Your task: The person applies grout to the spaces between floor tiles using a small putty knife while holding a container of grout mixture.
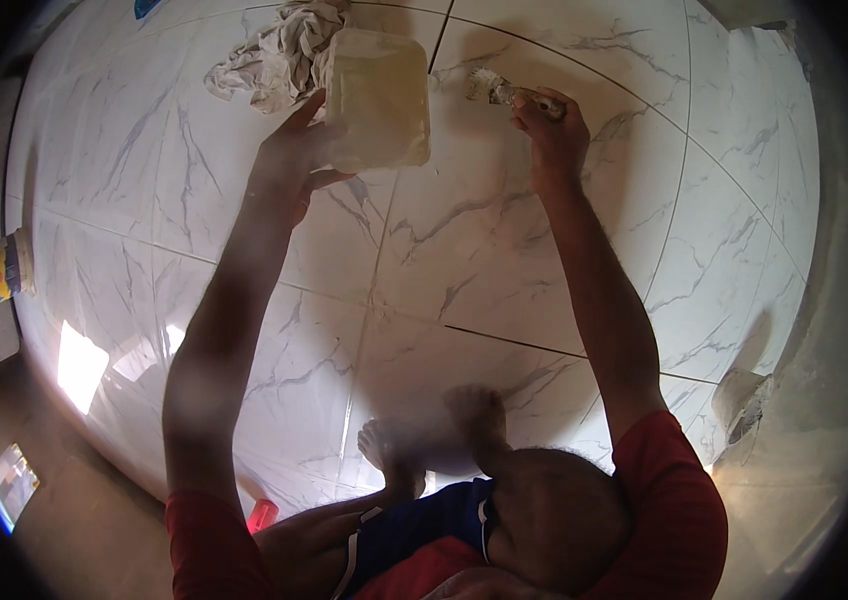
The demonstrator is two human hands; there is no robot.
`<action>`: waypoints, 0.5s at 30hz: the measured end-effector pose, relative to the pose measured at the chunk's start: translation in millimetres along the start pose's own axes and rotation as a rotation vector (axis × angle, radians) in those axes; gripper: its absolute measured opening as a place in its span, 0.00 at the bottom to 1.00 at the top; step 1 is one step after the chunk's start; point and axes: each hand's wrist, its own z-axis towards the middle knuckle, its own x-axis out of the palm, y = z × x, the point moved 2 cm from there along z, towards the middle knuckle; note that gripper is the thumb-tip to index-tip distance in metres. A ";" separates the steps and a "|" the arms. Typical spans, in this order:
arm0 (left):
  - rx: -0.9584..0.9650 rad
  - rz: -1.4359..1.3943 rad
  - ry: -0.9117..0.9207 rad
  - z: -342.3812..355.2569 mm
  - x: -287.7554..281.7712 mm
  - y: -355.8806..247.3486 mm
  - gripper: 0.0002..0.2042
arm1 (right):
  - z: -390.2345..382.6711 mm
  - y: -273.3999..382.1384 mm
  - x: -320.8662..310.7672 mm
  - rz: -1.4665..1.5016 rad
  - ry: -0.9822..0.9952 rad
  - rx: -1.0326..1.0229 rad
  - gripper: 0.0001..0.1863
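My left hand (289, 150) is closed on the left side of a squarish translucent tub (379, 100) of pale yellowish colour, thumb and fingers along its edge. Whether the tub holds liquid is hard to make out. Right of it, my right hand (556, 135) grips the handle of a small paintbrush (502, 92), whose whitish worn bristles point left, close to the floor. A crumpled grey-white rag (284, 55) lies just beyond my left hand, against the tub's far left side.
Glossy white marble-patterned tiles (504, 260) cover the floor, with dark and pale joints between them. A yellow-and-dark can (2, 268) stands at the far left edge. A red object (262, 515) lies near my left leg. Rough grey walling (794, 420) borders the right.
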 end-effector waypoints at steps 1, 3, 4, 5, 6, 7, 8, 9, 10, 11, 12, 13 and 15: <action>0.021 -0.124 0.037 -1.7 -5.5 6.1 0.36 | 1.2 0.1 0.9 0.014 0.008 0.018 0.21; 0.066 -0.218 0.103 0.4 -18.8 23.5 0.35 | 3.1 -0.1 -0.5 -0.002 0.062 0.036 0.21; 0.111 -0.307 0.168 0.4 -24.3 30.8 0.34 | 2.2 -0.5 0.5 -0.015 0.113 0.056 0.21; 0.109 -0.311 0.167 1.5 -30.3 39.0 0.34 | 0.6 -1.2 1.2 -0.019 0.115 0.058 0.21; 0.112 -0.383 0.191 2.8 -35.6 46.9 0.33 | -1.9 -2.0 3.5 -0.160 0.178 0.024 0.21; 0.118 -0.453 0.213 3.7 -41.3 53.6 0.33 | -5.6 -0.4 9.7 -0.297 0.243 -0.011 0.20; 0.118 -0.456 0.209 4.1 -46.9 61.2 0.33 | -10.8 0.9 13.8 -0.299 0.247 -0.010 0.20; 0.109 -0.484 0.183 4.3 -52.7 69.3 0.32 | -17.6 2.1 19.6 -0.419 0.340 -0.031 0.20; 0.100 -0.513 0.155 5.5 -59.7 79.2 0.31 | -22.0 1.1 26.6 -0.539 0.436 -0.053 0.21; 0.104 -0.516 0.150 8.6 -68.9 89.6 0.31 | -21.3 -1.1 32.7 -0.538 0.442 -0.055 0.21; 0.096 -0.541 0.157 11.4 -78.1 100.1 0.30 | -20.6 -3.6 39.8 -0.614 0.501 -0.102 0.22; 0.084 -0.571 0.171 12.7 -77.8 102.7 0.30 | -19.4 -4.4 43.3 -0.695 0.554 -0.148 0.23; 0.068 -0.531 0.136 12.1 -78.1 109.6 0.33 | -5.0 -4.6 52.8 -0.754 0.556 -0.157 0.23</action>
